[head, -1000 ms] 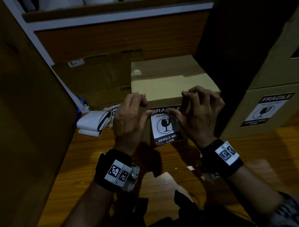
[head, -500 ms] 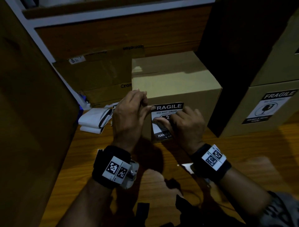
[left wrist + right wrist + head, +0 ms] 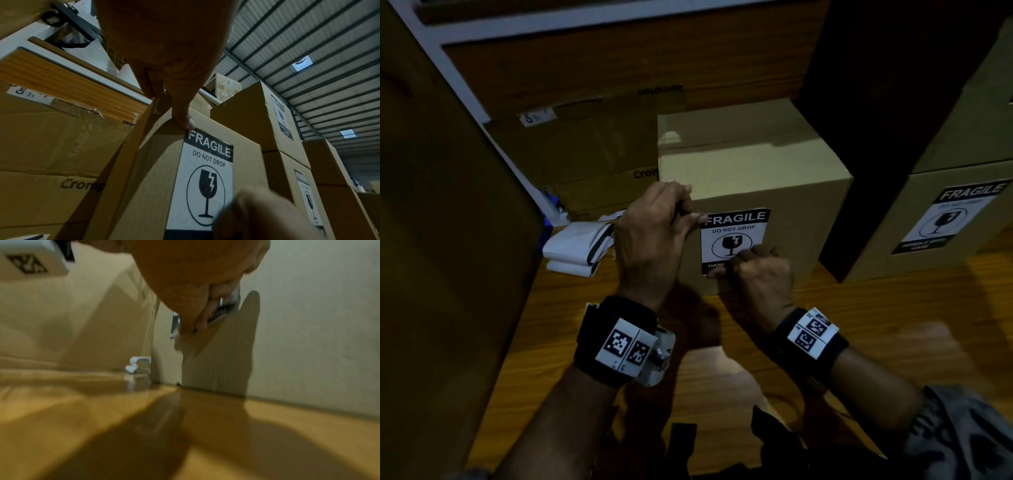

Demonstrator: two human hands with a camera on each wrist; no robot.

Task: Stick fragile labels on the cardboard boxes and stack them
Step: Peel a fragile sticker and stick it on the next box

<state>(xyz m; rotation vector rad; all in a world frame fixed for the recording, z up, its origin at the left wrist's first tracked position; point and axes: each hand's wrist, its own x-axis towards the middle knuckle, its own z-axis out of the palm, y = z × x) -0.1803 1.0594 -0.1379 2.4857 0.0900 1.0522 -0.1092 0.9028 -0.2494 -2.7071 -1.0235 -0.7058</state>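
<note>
Gleaming wooden floor [image 3: 893, 325] under corrugated roof [image 3: 308, 40]

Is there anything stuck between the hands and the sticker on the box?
Nothing visible. The left hand touches the sticker's top corner with its thumb, and the right hand presses its bottom edge directly against the box.

Cardboard box [image 3: 753, 164] stands on worktop [image 3: 893, 325], centre. Fragile label [image 3: 734, 236] on its near face. Left hand [image 3: 654, 240] at label's upper left corner, right hand [image 3: 760, 277] at its lower edge. Labelled box stack [image 3: 959, 212] to the right; label roll [image 3: 575, 246] to the left.
</note>
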